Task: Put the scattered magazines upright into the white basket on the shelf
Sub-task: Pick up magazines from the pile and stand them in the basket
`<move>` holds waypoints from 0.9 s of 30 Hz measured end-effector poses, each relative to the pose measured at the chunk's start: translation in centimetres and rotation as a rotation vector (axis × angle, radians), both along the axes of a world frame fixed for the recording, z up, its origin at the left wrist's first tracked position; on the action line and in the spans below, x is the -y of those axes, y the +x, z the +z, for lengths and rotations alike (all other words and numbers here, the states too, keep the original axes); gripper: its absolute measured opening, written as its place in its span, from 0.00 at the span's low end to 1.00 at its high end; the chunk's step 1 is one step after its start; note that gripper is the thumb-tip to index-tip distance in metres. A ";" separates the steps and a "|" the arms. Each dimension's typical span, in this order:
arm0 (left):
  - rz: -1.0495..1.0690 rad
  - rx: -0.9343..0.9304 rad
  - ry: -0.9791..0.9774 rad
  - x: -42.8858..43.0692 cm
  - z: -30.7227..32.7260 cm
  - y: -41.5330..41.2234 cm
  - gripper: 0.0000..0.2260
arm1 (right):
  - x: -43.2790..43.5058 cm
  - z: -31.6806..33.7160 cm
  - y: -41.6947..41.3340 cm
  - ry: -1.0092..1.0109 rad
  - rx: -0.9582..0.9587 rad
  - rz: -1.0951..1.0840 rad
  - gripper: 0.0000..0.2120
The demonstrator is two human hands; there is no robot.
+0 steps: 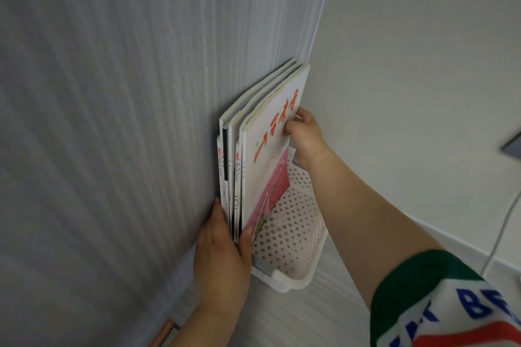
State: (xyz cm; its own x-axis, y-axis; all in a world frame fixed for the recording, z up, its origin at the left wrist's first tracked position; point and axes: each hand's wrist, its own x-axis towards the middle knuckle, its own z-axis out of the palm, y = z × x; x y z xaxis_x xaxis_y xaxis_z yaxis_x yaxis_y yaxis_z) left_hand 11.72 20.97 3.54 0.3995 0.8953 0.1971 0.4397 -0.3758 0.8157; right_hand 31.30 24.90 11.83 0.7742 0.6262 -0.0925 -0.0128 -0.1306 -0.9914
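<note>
Together, left hand (222,256) grips magazines (234,166) upright in the white basket (296,239) and right hand (306,136) pinches the red-lettered cover (272,166).

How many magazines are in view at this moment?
4 magazines upright at the left side of the white basket: the red-lettered front magazine and three spines behind it. Others may be hidden; the blurred edge bottom-left is unclear.

The left hand (222,250) reaches in from the near side, fingers and thumb clasping the near edge of the magazines (270,149) — the right hand (303,135), on a bare outstretched forearm, pinches their far edge, thumb in front.
</note>
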 end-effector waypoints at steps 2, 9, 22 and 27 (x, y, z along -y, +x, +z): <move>0.012 0.016 -0.013 0.0 0.1 0.1 0.28 | 0.9 0.2 -0.1 -0.036 0.003 0.011 0.26; -0.008 0.086 0.070 1.6 0.8 -1.6 0.26 | 8.7 0.8 -2.0 -0.172 0.183 0.020 0.21; -0.635 0.095 0.111 16.3 1.2 -0.8 0.05 | 31.8 -3.9 -6.1 -0.406 0.316 -0.050 0.15; -0.811 -0.025 0.096 23.7 0.2 0.5 0.06 | 43.2 -6.3 -6.0 -0.569 0.323 -0.325 0.13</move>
State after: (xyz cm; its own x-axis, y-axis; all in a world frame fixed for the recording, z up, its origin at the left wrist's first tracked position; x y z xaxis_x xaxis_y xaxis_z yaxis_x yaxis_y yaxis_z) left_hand 12.27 -2.75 3.77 0.9212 0.3056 0.2406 0.0187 -0.6526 0.7574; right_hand 25.31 -18.28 5.49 0.9566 0.2827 -0.0708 0.1426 -0.6658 -0.7324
